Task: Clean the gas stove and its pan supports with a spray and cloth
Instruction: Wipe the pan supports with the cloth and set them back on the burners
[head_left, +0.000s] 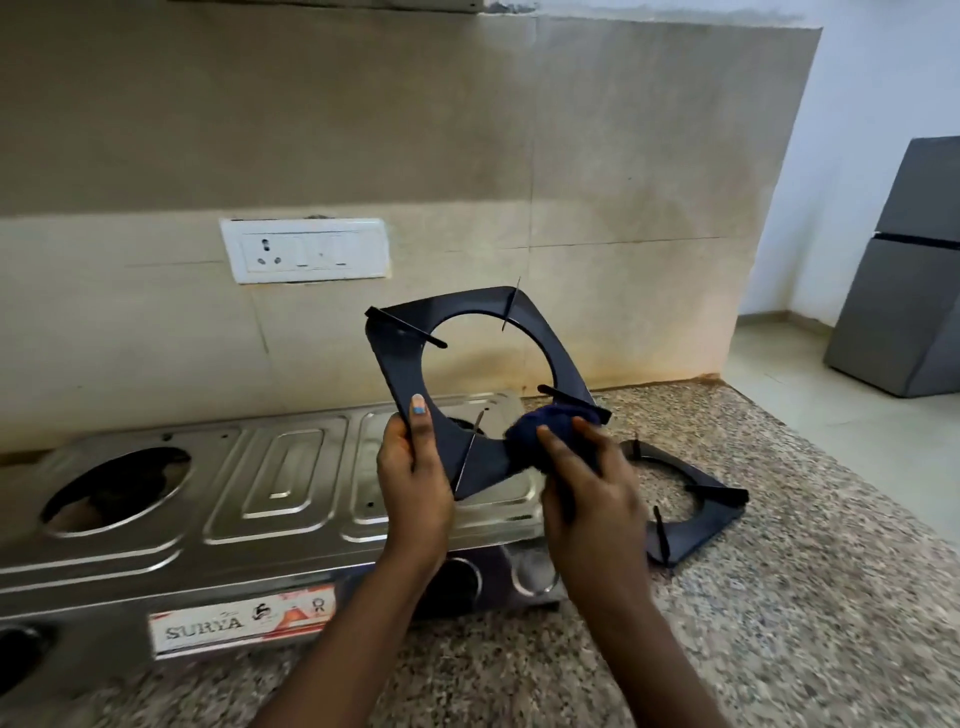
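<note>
My left hand (413, 467) grips the lower left edge of a black square pan support (563, 345), held tilted in the air above the stove. My right hand (587, 483) holds a bunched dark blue cloth (540, 428) against the support's lower right corner. The steel gas stove (280, 499) lies on the counter below with both burner openings bare. A second black pan support (696, 525) lies flat on the granite counter to the right of the stove. No spray bottle is in view.
A speckled granite counter (779, 623) runs to the right and front. A white socket and switch plate (306, 250) sits on the beige tiled wall behind. A grey fridge (909, 275) stands at the far right on the floor.
</note>
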